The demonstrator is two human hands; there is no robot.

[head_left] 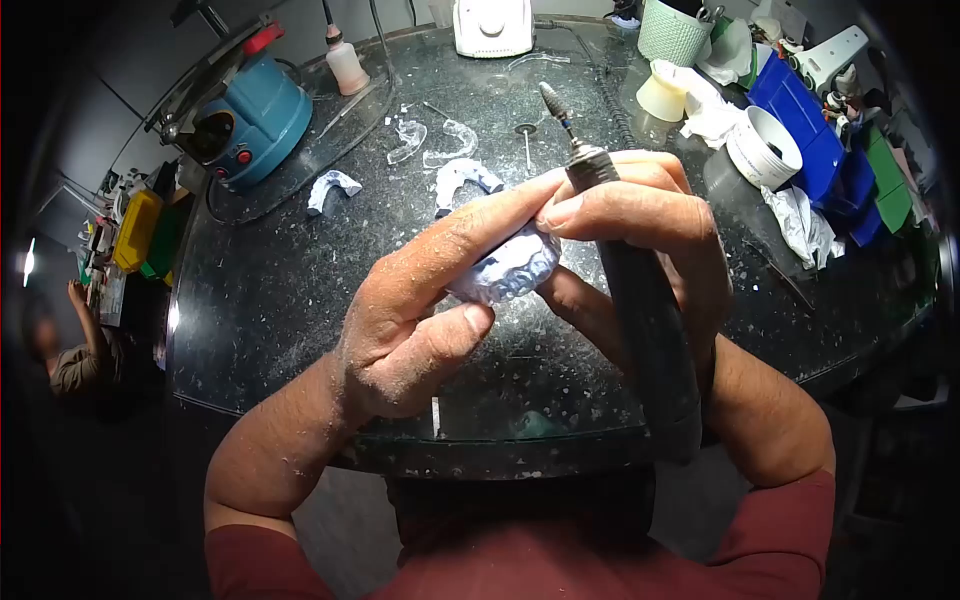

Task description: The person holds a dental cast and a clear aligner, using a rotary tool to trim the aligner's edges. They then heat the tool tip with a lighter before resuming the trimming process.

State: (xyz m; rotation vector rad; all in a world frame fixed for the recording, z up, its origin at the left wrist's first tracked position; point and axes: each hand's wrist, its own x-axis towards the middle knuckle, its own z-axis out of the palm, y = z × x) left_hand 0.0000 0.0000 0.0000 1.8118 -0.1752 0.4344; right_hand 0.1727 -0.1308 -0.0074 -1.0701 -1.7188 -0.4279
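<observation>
A glossy, bluish-white dental model [508, 270], its near face ridged with rounded tooth shapes and filmed with pale dust, is held above the near middle of a dark, smooth table [270, 330] speckled with white crumbs. Beyond it lie a chalky, horseshoe-shaped arch [468, 178], a similar arch [333, 190] farther left, two clear, thin-walled plastic trays [452, 145] and a flat round disc [525, 129] on a slim metal shank. The left hand [415, 310], dusted with powder, pinches the model, thumb bent against its near left edge and fingers stretched together along its far side towards the right. The right hand [675, 225] is curled round a matte black, cylindrical handpiece [650, 340], which slants with its thick end near and its rough, tapered metal bit [555, 105] pointing far and slightly left, clear of the model. Both elbows are bent, the forearms converging from either side.
</observation>
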